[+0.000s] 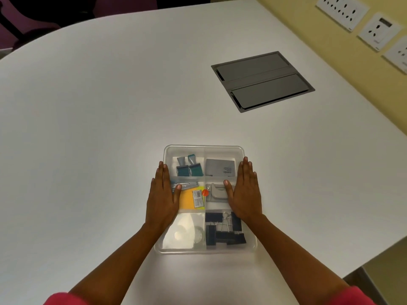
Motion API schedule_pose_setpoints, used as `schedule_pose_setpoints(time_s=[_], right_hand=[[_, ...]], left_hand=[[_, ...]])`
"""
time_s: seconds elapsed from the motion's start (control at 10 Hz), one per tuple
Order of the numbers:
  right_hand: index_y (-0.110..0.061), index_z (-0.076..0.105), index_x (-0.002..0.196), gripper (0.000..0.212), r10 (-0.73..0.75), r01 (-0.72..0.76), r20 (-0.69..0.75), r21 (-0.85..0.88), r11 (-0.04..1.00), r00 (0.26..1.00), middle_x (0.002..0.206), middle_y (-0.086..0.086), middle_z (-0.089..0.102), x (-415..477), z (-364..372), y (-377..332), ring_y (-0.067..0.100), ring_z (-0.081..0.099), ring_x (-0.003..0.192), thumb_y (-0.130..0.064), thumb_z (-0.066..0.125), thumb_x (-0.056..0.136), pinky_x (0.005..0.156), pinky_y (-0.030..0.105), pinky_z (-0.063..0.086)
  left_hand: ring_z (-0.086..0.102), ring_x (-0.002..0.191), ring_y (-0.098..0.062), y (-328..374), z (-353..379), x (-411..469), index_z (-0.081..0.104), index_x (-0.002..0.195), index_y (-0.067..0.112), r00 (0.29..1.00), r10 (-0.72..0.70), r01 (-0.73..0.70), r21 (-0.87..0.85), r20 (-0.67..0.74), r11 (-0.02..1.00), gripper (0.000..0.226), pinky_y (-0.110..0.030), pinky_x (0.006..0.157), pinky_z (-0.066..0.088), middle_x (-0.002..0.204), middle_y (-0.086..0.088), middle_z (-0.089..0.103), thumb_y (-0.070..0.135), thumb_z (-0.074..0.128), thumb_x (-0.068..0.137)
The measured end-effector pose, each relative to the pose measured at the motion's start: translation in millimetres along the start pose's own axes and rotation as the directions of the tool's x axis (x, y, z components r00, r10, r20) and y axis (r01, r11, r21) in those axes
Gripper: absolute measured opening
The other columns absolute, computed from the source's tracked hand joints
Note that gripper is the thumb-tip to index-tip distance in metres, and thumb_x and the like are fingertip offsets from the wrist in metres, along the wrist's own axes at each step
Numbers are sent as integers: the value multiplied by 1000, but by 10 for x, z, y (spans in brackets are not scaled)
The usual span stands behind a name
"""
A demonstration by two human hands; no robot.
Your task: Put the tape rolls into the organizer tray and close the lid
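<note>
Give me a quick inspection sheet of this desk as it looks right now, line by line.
Surface: white table, rounded far edge, bare around the tray.
Job's things: clear organizer tray with six compartments, lid apparently on; pale tape rolls in the near-left compartment.
Clutter: inside the tray, binder clips, teal clips, grey box, yellow pad, grey stapler.
Hands: left hand and right hand flat, fingers straight, pressing on the tray's top.
Cables: nothing seen.
Surroundings: grey hatch set in the table; wall sockets on a yellow wall.
</note>
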State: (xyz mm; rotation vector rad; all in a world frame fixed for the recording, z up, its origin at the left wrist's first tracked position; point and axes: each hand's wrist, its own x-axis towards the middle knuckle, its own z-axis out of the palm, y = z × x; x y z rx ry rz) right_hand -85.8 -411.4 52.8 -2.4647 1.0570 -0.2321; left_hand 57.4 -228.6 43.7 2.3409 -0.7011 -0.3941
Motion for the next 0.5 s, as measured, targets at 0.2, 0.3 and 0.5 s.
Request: schedule_pose_setpoints(time_s=[0.2,0.3,0.5], right_hand=[[-14,1,151,76,-6,5,-14,-53,999,1000,161,5,3,-30,-56,-33,24,2,149,-48,41,96,122,43,8],[-14,0,150,72,-1,1,-3,-103,995,1000,161,6,1,-63,-124,-99,23,0,149,-46,37,97,123,42,7],[-12,-4,150,69,-43,35,-66,-116,993,997,161,8,-4,24,-432,-243,22,-5,148,-45,30,100,123,36,3]], left_hand=[[9,150,-19,41,-50,-8,-1,151,23,1000,22,-21,-96,10,995,69,-40,121,13,162,3,4,40,36,96],[7,150,-19,68,-104,-16,-1,152,21,999,30,-28,-80,29,996,69,-39,122,10,162,2,3,40,36,96],[2,151,-19,123,-387,132,0,152,17,995,85,-84,31,-59,996,67,-35,121,2,163,0,-1,40,32,97]])
